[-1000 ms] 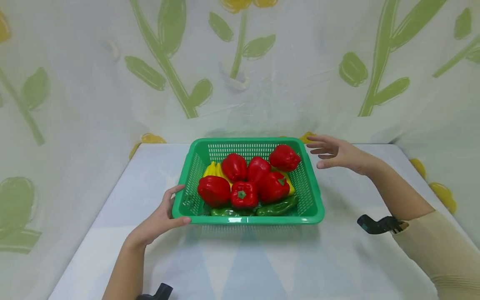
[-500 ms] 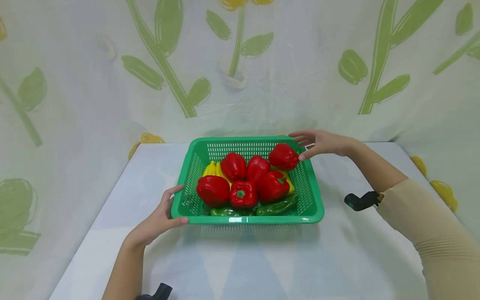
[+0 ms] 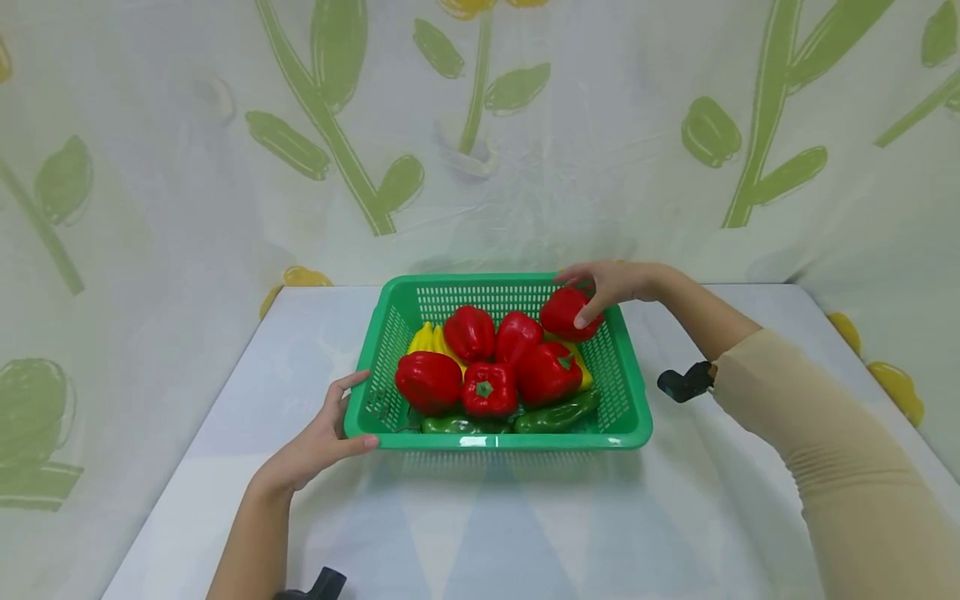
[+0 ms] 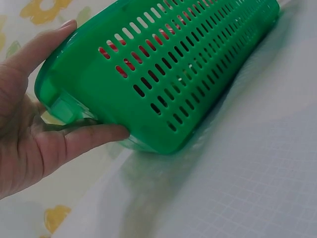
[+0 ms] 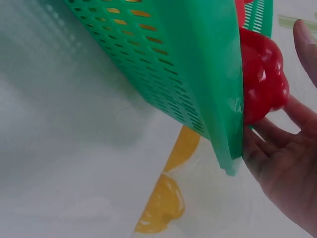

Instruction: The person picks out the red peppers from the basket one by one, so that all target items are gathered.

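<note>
A green plastic basket (image 3: 495,442) stands on the table, filled with red bell peppers, yellow bananas (image 3: 426,340) and green peppers (image 3: 555,414). My left hand (image 3: 318,437) grips its near left corner, thumb along the front and fingers at the left side; the left wrist view shows the thumb (image 4: 96,140) against the outer wall. At the back right corner my right hand (image 3: 611,283) reaches over a red bell pepper (image 3: 562,312). In the right wrist view its fingers touch the far side of that bell pepper (image 5: 262,79), while the thumb (image 5: 304,42) stays apart from it.
Several other red bell peppers (image 3: 489,389) lie in the middle of the basket. The white table (image 3: 480,533) has a pale triangle pattern. Behind it hangs a light cloth (image 3: 585,192) printed with green stems and yellow flowers.
My right hand has moved left from beside the basket, over its right rim, to the back right red bell pepper. My left hand has kept its place on the corner.
</note>
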A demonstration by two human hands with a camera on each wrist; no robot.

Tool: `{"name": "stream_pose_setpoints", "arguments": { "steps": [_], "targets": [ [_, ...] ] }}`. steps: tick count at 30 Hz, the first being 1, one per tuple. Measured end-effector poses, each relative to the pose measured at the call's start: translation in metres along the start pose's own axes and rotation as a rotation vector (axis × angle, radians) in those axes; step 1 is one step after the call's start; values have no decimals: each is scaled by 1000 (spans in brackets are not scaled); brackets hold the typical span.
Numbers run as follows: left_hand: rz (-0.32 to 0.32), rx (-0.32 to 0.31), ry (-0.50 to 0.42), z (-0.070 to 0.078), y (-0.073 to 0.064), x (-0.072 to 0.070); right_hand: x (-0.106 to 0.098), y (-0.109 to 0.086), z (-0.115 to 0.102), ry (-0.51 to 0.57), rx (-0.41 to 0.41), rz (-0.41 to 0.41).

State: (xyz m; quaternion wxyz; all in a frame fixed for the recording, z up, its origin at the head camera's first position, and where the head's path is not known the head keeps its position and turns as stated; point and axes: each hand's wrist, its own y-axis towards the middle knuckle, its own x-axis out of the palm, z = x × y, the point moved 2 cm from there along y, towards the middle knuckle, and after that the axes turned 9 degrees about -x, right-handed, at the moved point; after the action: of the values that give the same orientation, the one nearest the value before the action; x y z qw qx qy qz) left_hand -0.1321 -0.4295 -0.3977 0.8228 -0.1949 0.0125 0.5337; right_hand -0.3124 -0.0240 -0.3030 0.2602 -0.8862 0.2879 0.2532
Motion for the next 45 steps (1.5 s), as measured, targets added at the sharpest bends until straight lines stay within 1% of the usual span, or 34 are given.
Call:
{"name": "stream_pose_setpoints", "arguments": {
  "steps": [2,9,11,14,20,26,30,33,40,45],
  "targets": [
    [-3,9,3,0,0,1,2,2,-1,-7,21,-26],
    [-2,4,6,0,0,1,10,7,-1,-32,83,-116],
    [0,7,8,-1,-1,1,15,7,-1,-44,83,-143],
    [1,9,11,-1,-1,1,20,7,0,-53,61,-154],
    [3,3,10,-2,-1,0,26,3,3,-85,-3,-109],
    [1,4,17,-2,-1,0,27,-2,6,-54,-15,-70],
    [-4,6,19,-2,-1,0,27,-5,5,-22,-62,-55],
    [-2,8,22,-2,-1,0,24,-9,5,16,-82,-36],
    [-1,3,25,0,-2,0,13,-20,5,84,-69,13],
    [0,5,28,1,-2,0,5,-27,7,115,-91,83]
  ]
}}
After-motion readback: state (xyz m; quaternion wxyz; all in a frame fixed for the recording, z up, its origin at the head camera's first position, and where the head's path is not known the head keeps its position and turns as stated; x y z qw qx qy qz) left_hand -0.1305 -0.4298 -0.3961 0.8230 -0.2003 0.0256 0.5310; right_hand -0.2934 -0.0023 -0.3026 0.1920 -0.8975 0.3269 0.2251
